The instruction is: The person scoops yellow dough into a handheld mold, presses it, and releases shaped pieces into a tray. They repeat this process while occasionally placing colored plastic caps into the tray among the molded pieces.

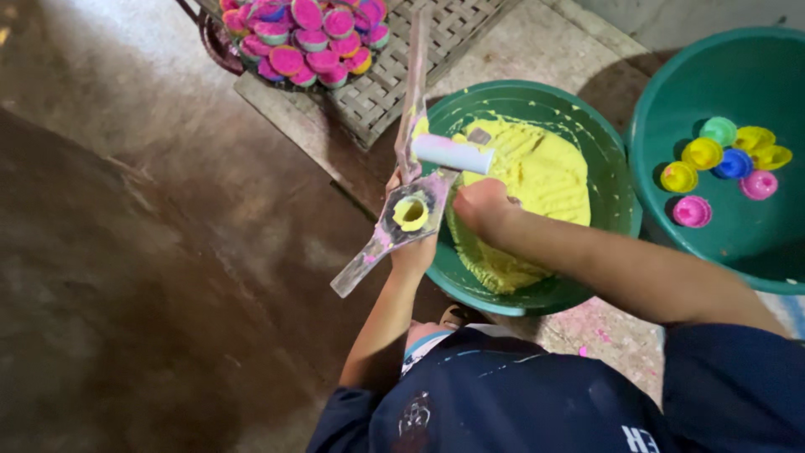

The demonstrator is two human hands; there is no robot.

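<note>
Left hand [408,252] mostly hidden behind the mould tool [409,210]; right-side green tub [671,101] cut off by frame's right edge.

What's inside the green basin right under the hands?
The green basin holds a mound of yellow powder, scraped into ridges. The right hand presses into it, fingers buried. The basin's bottom is covered, and the wooden mould in the left hand hides the near edge.

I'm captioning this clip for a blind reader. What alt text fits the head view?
A person's left hand holds a powder-stained hinged press with a white roller, its round mould filled yellow, while the right hand digs into yellow powder in a green basin. A second green tub holds small coloured cups; pink-filled cups are piled on a woven tray.
</note>
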